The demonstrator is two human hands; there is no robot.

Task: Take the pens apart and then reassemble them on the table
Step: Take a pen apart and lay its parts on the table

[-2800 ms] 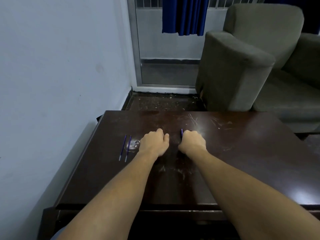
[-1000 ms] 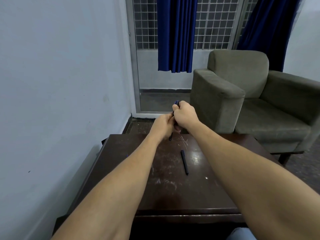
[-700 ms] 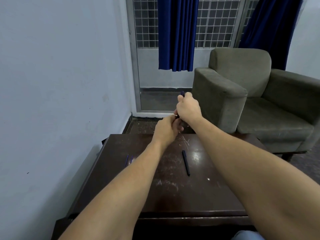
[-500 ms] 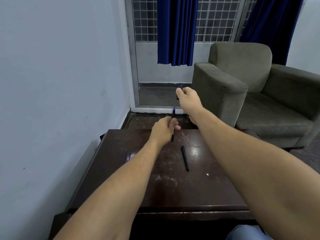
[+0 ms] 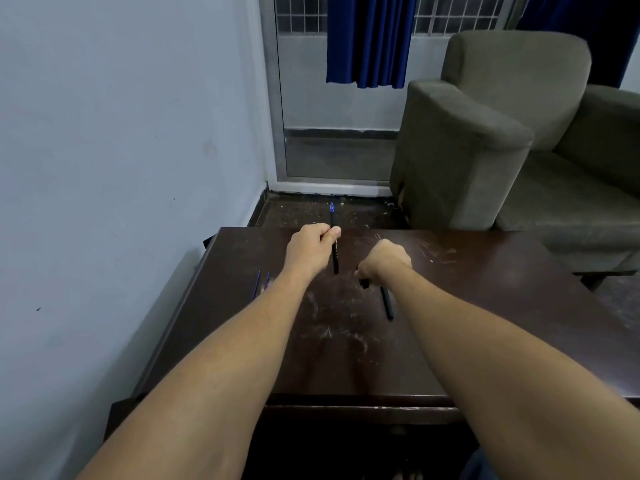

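Observation:
My left hand [image 5: 310, 251] grips a black pen body [image 5: 334, 254] upright above the dark wooden table [image 5: 485, 306], its blue tip pointing up and uncapped. My right hand [image 5: 386, 263] is lowered to the table, fingers closed on a small black pen cap [image 5: 363, 282] that peeks out below the fist. Just right of it a second black pen [image 5: 386, 303] lies on the table, partly hidden by my right wrist. Two thin blue refills [image 5: 261, 284] lie side by side at the table's left.
A white wall runs along the table's left edge. A grey armchair [image 5: 485, 133] stands beyond the table's far right corner. Blue curtains [image 5: 367, 39] hang over a grilled window behind. The tabletop is scratched.
My hands pulled the cap off the pen. The right hand came down from high up to the table with the cap; the left hand stayed up with the uncapped pen. The camera tilted downward.

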